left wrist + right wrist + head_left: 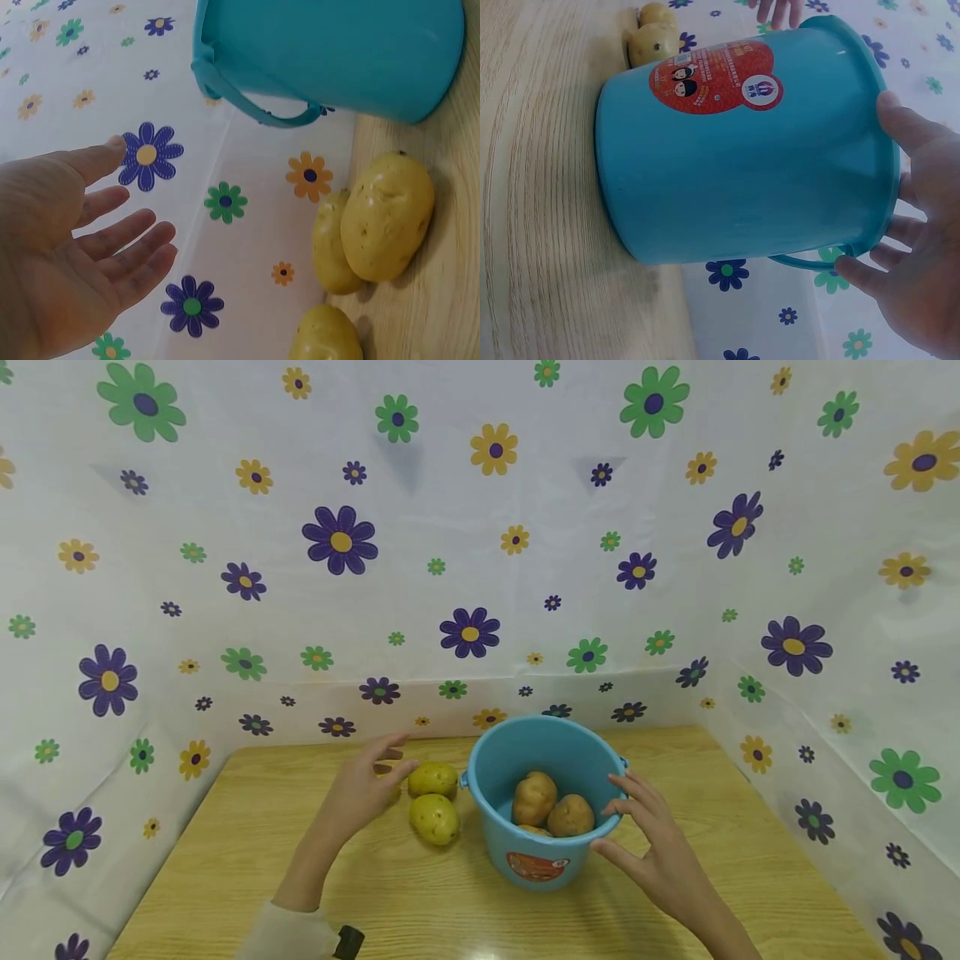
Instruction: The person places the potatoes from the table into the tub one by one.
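A blue bucket [536, 864] stands upright on the table with several brown potatoes [535, 797] inside, one mostly hidden by the near rim. My right hand [660, 852] holds its right rim, fingertips over the edge and thumb on the outside. To the left of the bucket lie yellowish potatoes [435, 819]; the left wrist view shows three, one [325, 335] cut by the frame's edge. Above and beside them hovers my left hand [363, 789], its fingers relaxed and apart and nothing in its palm. In the head view this hand partly covers one potato.
The wooden table [247, 852] meets a white flower-printed cloth [420, 635] at the back and both sides. The bucket's blue handle [277, 120] hangs down at the far side. A red label [716, 79] is stuck on the bucket's front.
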`<state>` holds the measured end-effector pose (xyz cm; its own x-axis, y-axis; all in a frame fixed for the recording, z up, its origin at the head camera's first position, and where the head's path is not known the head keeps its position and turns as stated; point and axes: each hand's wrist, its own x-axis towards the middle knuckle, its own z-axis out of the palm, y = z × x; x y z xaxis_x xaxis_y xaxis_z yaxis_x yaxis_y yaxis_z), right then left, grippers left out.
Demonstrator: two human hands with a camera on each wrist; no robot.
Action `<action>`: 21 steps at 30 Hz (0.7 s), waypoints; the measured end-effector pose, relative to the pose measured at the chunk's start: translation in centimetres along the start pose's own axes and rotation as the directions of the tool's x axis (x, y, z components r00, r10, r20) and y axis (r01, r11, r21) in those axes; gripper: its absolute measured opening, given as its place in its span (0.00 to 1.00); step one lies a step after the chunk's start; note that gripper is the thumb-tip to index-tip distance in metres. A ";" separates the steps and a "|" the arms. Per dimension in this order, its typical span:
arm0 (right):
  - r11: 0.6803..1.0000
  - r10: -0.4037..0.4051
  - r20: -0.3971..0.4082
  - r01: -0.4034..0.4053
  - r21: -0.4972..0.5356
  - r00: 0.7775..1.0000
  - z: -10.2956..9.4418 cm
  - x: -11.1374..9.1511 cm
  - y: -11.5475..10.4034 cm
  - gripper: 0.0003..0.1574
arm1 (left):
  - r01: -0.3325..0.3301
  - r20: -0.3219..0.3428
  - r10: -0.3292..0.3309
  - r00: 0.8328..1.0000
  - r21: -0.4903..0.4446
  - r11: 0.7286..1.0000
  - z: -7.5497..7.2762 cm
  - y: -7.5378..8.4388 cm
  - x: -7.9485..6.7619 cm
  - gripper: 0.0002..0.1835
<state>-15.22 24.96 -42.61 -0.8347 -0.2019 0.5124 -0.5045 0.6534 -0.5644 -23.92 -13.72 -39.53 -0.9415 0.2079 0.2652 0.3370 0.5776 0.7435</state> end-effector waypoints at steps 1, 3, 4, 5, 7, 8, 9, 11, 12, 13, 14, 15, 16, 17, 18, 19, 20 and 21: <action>1.000 0.000 0.000 0.000 0.000 1.000 0.0 0.0 0.0 0.22 | 0.001 -0.007 -0.001 1.000 0.001 1.000 -0.2 -0.4 0.0 0.29; 1.000 -0.002 0.000 0.002 0.001 1.000 0.0 0.0 0.1 0.22 | 0.003 -0.020 -0.002 1.000 0.002 1.000 -0.5 -1.0 0.0 0.29; 1.000 -0.003 0.000 0.003 0.002 1.000 0.0 0.0 0.1 0.22 | 0.003 -0.029 -0.002 1.000 0.006 1.000 -0.7 -1.3 0.0 0.28; 1.000 -0.004 0.000 0.004 0.001 1.000 0.0 0.0 0.1 0.22 | 0.005 -0.036 -0.005 0.999 0.008 1.000 -0.8 -1.6 -0.1 0.28; 1.000 -0.007 0.000 0.007 0.000 1.000 0.0 0.0 0.2 0.22 | 0.008 -0.049 -0.007 0.999 0.014 1.000 -1.1 -2.2 -0.3 0.29; 1.000 -0.007 -0.001 0.007 -0.001 1.000 0.0 0.0 0.2 0.22 | 0.004 -0.052 -0.003 0.999 0.016 1.000 -1.2 -2.5 -0.3 0.29; 1.000 -0.009 -0.001 0.009 -0.003 1.000 0.0 0.0 0.3 0.22 | 0.002 -0.057 -0.001 0.998 0.013 1.000 -1.4 -2.7 -0.4 0.29; 1.000 -0.009 -0.001 0.009 -0.009 1.000 0.0 0.0 0.3 0.22 | -0.003 -0.063 0.003 0.998 0.008 1.000 -1.6 -3.3 -0.5 0.30; 1.000 -0.010 -0.001 0.010 -0.011 1.000 0.0 0.0 0.3 0.22 | -0.003 -0.065 0.003 0.998 0.006 1.000 -1.7 -3.7 -0.5 0.30; 1.000 -0.011 -0.001 0.011 -0.014 1.000 0.0 0.0 0.3 0.22 | -0.002 -0.066 0.002 0.998 0.002 1.000 -1.8 -4.0 -0.5 0.30; 1.000 -0.011 0.000 0.011 -0.015 1.000 0.0 0.0 0.3 0.22 | 0.001 -0.067 -0.001 0.998 0.000 1.000 -1.9 -4.4 -0.5 0.31; 1.000 -0.011 0.000 0.011 -0.017 1.000 0.0 -0.1 0.3 0.22 | 0.003 -0.070 -0.003 0.998 -0.002 1.000 -1.9 -4.8 -0.5 0.30; 1.000 -0.010 -0.001 0.010 -0.019 1.000 0.0 -0.1 0.3 0.22 | 0.006 -0.070 -0.006 0.998 0.002 1.000 -2.0 -5.2 -0.5 0.31; 1.000 -0.010 -0.001 0.010 -0.019 1.000 0.0 -0.1 0.3 0.22 | 0.009 -0.071 -0.009 0.997 0.002 1.000 -2.1 -5.6 -0.4 0.31; 1.000 -0.010 0.001 0.010 -0.017 1.000 0.0 -0.1 0.3 0.22 | 0.015 -0.072 -0.014 0.997 0.005 1.000 -2.1 -6.0 -0.4 0.30; 1.000 -0.009 0.001 0.009 -0.017 1.000 0.0 0.0 0.2 0.22 | 0.023 -0.074 -0.022 0.997 0.006 1.000 -2.2 -6.3 -0.4 0.30; 1.000 -0.009 0.001 0.009 -0.016 1.000 0.0 0.0 0.2 0.22 | 0.033 -0.075 -0.032 0.997 0.010 0.999 -2.2 -6.7 -0.4 0.30; 1.000 -0.008 0.000 0.008 -0.016 1.000 0.0 0.0 0.2 0.22 | 0.043 -0.077 -0.042 0.996 0.010 0.999 -2.3 -7.0 -0.4 0.30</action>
<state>-15.30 25.10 -42.75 -0.8309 -0.2069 0.5166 -0.5073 0.6631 -0.5504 -25.89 -19.67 -43.45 -0.9521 0.1220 0.2805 0.2965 0.5941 0.7478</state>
